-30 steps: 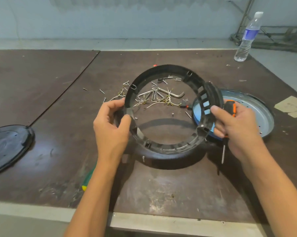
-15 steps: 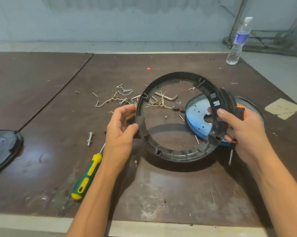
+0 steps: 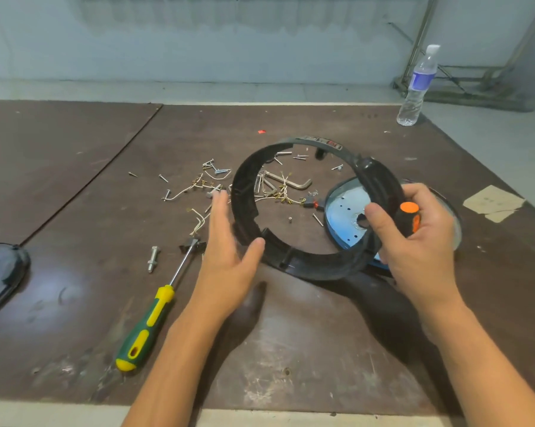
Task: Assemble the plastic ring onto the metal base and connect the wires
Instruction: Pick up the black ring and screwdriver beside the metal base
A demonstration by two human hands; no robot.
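head view: right hand (image 3: 414, 241) grips plastic ring (image 3: 309, 260).

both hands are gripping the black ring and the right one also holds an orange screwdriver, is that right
Not quite. Only the right hand grips the ring, together with the orange screwdriver. The left hand is open beside the ring, fingers straight, not gripping it. The head view shows this.

Brown table (image 3: 290, 349): metal base (image 3: 337, 224), screwdriver (image 3: 149, 328), bolt (image 3: 152, 258)
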